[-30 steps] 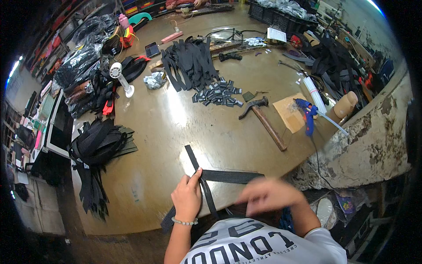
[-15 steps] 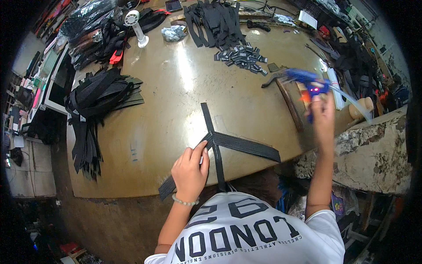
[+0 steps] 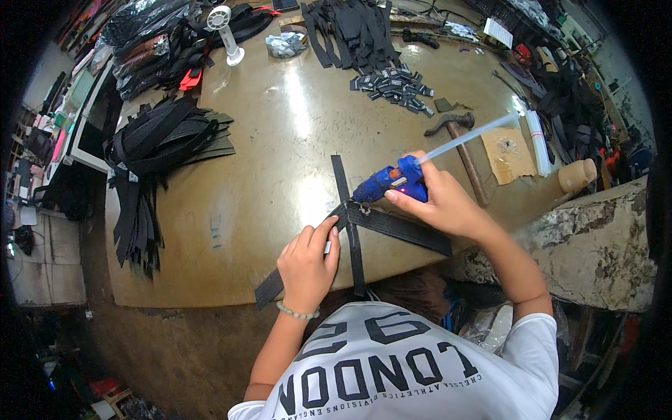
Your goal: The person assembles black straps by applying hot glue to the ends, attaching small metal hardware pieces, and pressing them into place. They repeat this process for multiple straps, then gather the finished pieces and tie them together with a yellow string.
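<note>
Right grip (image 3: 435, 197) closes around blue glue gun (image 3: 392, 183), nozzle (image 3: 356, 197) at crossing of black straps (image 3: 353, 227), just beyond left grip (image 3: 308, 260). Left grip half-curled, fingertips (image 3: 331, 223) on straps; whether clasping, cannot tell. Hammer (image 3: 467, 164) beyond right grip.

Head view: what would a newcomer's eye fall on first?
Probably the blue glue gun in the right hand, its nozzle by the junction of the black straps. The left hand rests on those straps, left of the nozzle. Beyond, a hammer lies right, a dark strap bundle left.
</note>
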A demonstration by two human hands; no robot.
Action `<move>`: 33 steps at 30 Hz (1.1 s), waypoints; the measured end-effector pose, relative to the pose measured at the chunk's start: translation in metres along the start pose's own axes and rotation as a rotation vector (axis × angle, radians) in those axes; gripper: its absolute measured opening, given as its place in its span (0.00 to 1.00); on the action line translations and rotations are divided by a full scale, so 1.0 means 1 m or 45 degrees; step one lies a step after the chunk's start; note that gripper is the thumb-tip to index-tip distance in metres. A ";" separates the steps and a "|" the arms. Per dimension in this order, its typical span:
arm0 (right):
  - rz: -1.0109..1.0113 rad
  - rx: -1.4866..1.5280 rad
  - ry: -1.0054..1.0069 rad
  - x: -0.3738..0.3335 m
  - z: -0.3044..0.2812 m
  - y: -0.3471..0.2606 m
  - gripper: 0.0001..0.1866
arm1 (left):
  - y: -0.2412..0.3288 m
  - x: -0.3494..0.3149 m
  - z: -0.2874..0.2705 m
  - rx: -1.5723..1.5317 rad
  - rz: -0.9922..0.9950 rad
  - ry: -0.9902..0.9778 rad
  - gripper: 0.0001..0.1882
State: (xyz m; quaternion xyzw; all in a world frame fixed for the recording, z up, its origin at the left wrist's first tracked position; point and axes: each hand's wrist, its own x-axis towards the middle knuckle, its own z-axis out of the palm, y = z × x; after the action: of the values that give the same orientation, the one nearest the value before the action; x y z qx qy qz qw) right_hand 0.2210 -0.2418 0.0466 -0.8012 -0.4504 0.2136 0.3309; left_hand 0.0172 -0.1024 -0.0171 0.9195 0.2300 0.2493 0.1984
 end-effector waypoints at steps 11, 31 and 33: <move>-0.051 -0.229 -0.068 -0.014 0.004 -0.011 0.27 | 0.000 0.000 0.002 -0.025 -0.020 0.015 0.09; 0.815 -0.670 1.168 -0.097 -0.063 0.045 0.16 | 0.027 0.000 -0.008 -0.815 -0.036 -0.137 0.36; 0.315 -0.027 0.969 -0.090 -0.013 -0.001 0.09 | 0.039 0.004 -0.005 -0.829 -0.028 -0.228 0.35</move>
State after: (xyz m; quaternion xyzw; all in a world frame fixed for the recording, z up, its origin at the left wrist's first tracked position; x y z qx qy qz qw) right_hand 0.1832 -0.3237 0.0600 -0.8747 -0.1978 -0.0651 0.4376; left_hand 0.0303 -0.1307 0.0075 0.8236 0.1297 0.2257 0.5039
